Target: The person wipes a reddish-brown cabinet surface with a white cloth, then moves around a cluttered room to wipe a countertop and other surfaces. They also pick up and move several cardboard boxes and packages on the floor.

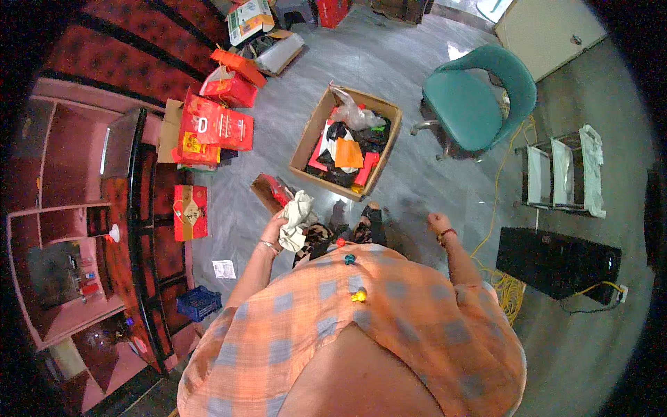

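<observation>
My left hand [274, 229] grips a crumpled cream cloth [297, 221] in front of my left side. Just beyond the cloth, a small open cardboard box [267, 193] with a red item inside lies on the floor. My right hand [439, 223] hangs over the floor at my right, fingers curled into a loose fist with nothing visible in it. Ahead of my feet stands a large open cardboard box [299, 156]. Clear plastic wrap [357, 114], black plastic bags [372, 138], an orange sheet [348, 153] and red packaging fill it.
Red gift boxes [226, 125] line the left side near a cabinet [125, 224]. A blue plastic basket [199, 303] and a paper slip [224, 269] lie at left. To the right are a teal swivel chair [464, 101], a step ladder [563, 172], a black appliance [552, 260] and a yellow cable [492, 219].
</observation>
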Available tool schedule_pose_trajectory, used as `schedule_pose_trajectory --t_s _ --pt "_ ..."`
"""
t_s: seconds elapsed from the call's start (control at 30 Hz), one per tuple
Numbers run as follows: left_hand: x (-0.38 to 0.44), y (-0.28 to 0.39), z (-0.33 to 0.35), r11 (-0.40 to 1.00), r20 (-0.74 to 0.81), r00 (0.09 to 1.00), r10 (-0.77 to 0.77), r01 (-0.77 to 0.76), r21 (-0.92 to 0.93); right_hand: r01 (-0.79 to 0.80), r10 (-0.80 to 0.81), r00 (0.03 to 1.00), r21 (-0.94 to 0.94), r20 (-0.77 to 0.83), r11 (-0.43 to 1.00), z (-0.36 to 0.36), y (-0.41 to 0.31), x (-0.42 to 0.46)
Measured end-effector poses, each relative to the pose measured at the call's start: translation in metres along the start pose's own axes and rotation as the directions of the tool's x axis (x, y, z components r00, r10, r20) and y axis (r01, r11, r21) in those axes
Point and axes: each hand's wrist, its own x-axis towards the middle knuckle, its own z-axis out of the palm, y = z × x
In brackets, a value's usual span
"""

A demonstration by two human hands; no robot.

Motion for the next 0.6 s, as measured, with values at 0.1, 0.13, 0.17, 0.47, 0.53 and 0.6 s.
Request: schedule_pose_trajectory --t_s 0.1,0.13,0.17,0.47,0.53,0.6 --pt "0.023 0.018 0.022 1.0 -0.018 1.0 -0.004 0.004 0.025 0.067 -0.035 0.986 0.199 -0.163 0.978 -0.033 -0.033 0.035" --pt "0.033 0.029 0.029 0.999 0.022 0.999 -0.028 0.027 0.02 0.079 -0.03 0.986 0.307 -0.161 0.948 -0.038 -0.032 0.039" --pt "0.042 0.041 0.035 0.997 0.012 0.999 -0.043 0.042 0.065 0.037 0.0 0.989 0.243 -0.149 0.969 -0.041 -0.028 0.04" --pt "0.141 0.12 0.05 0.995 0.051 0.999 -0.011 0.006 0.101 -0.19 0.188 0.982 -0.061 -0.025 0.98 -0.005 0.158 0.078" --pt "0.157 0.131 0.046 0.997 0.019 1.0 -0.017 0.016 0.081 -0.349 0.348 0.936 0.266 0.051 0.899 -0.011 0.093 0.082" --pt "0.187 0.146 0.045 0.994 0.05 0.997 -0.065 0.06 0.093 -0.35 0.363 0.931 0.385 0.04 0.854 -0.023 0.033 0.089"
